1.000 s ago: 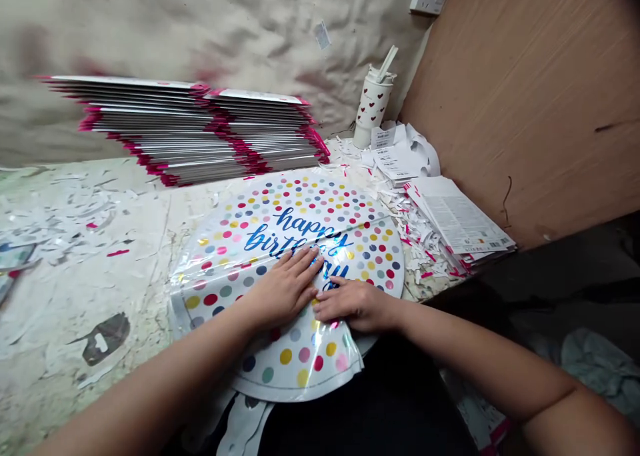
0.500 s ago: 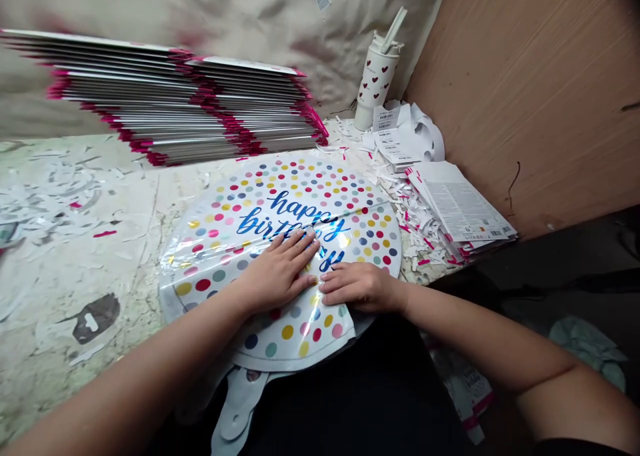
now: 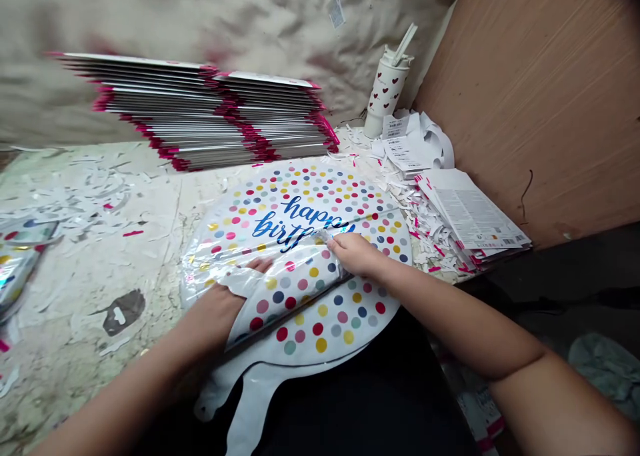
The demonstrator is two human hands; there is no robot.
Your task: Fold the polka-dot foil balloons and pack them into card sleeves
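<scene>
A flat round foil balloon [image 3: 300, 183], white with coloured dots and blue "happy birthday" lettering, lies at the table's front edge. Its near part is folded over toward the middle, and more dotted foil shows beneath the fold. My right hand [image 3: 357, 255] is closed on the folded edge, at the lettering. At the left end of the fold is my left hand [image 3: 227, 309], its fingers curled round the foil and partly covered by it. White balloon tails [image 3: 253, 403] hang off the near edge.
Stacked white-and-pink packets [image 3: 210, 119] stand at the back, beside a heart-patterned tumbler [image 3: 386, 89]. Barcode labels [image 3: 400, 149] and printed cards [image 3: 473, 206] lie right. Paper scraps [image 3: 90, 189] litter the table. Another shiny dotted foil piece [image 3: 20, 263] sits at far left.
Both hands were lying flat on the balloon; now they grip a fold of it. The near flap has been lifted and turned away from me. The view has shifted slightly left.
</scene>
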